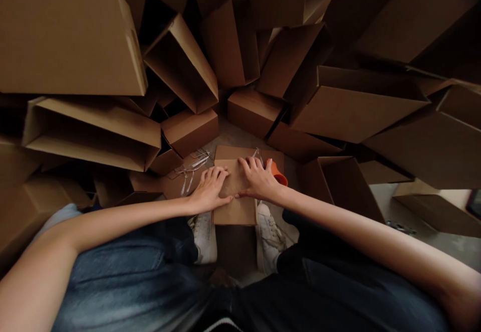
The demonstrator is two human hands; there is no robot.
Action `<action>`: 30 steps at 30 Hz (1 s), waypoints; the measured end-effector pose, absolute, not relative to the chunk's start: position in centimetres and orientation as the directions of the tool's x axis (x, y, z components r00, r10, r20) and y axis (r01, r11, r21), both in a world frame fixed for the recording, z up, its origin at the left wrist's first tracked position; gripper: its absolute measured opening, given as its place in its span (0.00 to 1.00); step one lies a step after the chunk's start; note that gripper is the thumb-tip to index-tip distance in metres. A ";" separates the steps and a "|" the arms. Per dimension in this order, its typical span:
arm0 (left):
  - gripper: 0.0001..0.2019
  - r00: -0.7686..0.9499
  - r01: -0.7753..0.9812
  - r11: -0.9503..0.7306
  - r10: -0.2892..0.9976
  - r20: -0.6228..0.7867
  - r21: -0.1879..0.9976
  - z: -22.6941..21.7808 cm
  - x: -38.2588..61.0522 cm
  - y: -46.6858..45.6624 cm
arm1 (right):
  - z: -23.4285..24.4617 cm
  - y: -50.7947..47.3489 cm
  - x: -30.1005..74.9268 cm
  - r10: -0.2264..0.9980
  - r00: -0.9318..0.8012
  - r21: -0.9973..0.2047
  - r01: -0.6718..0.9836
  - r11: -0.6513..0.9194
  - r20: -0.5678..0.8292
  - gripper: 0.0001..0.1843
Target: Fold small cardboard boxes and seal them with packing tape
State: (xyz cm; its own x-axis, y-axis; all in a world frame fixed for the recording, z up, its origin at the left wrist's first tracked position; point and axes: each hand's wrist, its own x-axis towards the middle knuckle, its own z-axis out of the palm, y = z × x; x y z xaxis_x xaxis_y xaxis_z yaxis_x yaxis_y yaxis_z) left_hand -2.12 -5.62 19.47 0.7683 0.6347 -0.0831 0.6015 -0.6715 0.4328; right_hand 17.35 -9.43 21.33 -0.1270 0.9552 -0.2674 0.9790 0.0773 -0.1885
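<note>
A small cardboard box (235,211) stands on the floor between my white shoes, its flat brown top facing up. My left hand (211,186) rests on the left part of that top, fingers spread and lightly bent, thumb pointing inward. On the right part lies my right hand (259,179), its fingers apart and the thumb reaching toward the middle. Neither hand grips anything that I can see. Just beyond the right hand is an orange ring-shaped object (280,174), perhaps a tape dispenser, partly hidden by the hand. Another piece of cardboard (240,151) shows behind the box top.
Many cardboard boxes crowd around in an arc, among them an open box (184,66) ahead and a long open box (93,131) at left. Pale strips of scrap (191,169) lie left of my hands. My shoes (267,231) flank the small box.
</note>
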 end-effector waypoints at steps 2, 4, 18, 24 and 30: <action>0.27 0.769 0.603 -0.674 0.634 -0.085 0.426 19.6 -2.1 -5.7 | 21.5 -9.4 17.3 0.953 -0.119 -0.183 0.981 0.069 -0.277 0.54; 0.26 0.768 0.603 -0.674 0.636 -0.079 0.427 19.6 -2.1 -5.7 | 21.6 -9.4 17.3 0.951 -0.116 -0.182 0.981 0.065 -0.286 0.54; 0.28 0.794 0.577 -0.697 0.600 -0.095 0.426 19.4 -2.5 -5.1 | 21.4 -9.4 17.4 0.952 -0.117 -0.193 0.979 0.063 -0.282 0.54; 0.25 0.812 0.556 -0.704 0.572 -0.111 0.442 19.6 -2.5 -4.9 | 21.1 -9.3 17.6 0.955 -0.112 -0.215 0.975 0.053 -0.273 0.56; 0.29 0.809 0.562 -0.706 0.577 -0.109 0.431 19.7 -2.4 -4.8 | 21.3 -9.4 17.5 0.953 -0.113 -0.188 0.980 0.061 -0.280 0.55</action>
State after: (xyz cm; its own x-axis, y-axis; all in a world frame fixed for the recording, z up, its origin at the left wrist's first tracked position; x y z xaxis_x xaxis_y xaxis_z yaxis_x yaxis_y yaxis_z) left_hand -2.45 -4.78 19.71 0.8093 0.5772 -0.1089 0.5618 -0.7063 0.4307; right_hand 17.49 -9.35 21.26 -0.1134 0.9532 -0.2801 0.9802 0.0612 -0.1885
